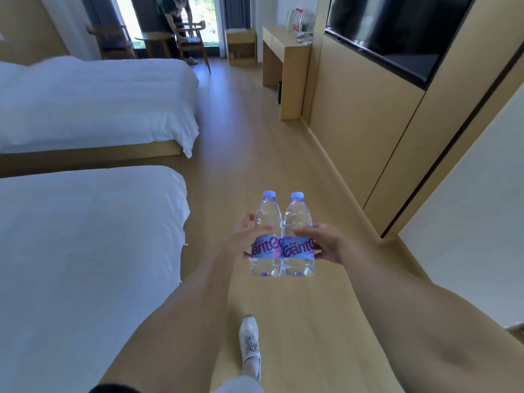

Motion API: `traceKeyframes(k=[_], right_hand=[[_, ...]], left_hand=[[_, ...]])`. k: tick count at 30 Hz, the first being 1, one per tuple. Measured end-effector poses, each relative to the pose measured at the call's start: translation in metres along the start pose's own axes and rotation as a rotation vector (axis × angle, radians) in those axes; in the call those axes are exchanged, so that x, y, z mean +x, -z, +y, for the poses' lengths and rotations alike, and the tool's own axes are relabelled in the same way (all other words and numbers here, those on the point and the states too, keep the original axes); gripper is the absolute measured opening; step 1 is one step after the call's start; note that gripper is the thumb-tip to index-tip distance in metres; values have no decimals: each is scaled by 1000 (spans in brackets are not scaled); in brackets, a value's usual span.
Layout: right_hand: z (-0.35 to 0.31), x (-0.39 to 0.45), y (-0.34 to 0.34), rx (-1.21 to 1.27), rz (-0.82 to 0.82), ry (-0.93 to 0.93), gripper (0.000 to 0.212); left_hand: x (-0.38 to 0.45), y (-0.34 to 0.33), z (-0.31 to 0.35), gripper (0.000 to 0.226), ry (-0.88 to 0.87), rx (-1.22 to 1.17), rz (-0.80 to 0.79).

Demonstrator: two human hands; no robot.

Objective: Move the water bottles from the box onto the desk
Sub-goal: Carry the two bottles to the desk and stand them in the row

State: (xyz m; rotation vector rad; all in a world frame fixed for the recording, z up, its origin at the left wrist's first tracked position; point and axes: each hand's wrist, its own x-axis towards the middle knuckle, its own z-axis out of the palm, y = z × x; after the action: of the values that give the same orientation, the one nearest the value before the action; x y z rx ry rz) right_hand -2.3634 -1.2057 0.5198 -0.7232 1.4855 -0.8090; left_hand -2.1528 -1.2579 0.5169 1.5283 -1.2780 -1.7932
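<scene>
Two clear water bottles with blue caps and blue-pink labels are held upright side by side in front of me, above the wooden floor. My left hand grips the left bottle around its middle. My right hand grips the right bottle the same way. The two bottles touch each other. The light wooden desk stands far ahead against the right wall, with several bottles and other small items at its back. No box is in view.
Two white beds fill the left side, leaving a wooden floor aisle toward the desk. A wood-panelled wall with a dark TV runs along the right. Another person bends over a chair by the far window. My white shoe is below.
</scene>
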Motion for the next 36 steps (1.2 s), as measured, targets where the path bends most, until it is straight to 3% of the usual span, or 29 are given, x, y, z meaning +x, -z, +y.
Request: traceKeyframes(k=[20,36], right_hand=[[-224,312,-18,-12,18,-6,34],[-384,579,21,-50,-135,-40,15]], left_hand=[[311,125,184,48,1,-68,-38],[561,173,320,45,30,-113,47]])
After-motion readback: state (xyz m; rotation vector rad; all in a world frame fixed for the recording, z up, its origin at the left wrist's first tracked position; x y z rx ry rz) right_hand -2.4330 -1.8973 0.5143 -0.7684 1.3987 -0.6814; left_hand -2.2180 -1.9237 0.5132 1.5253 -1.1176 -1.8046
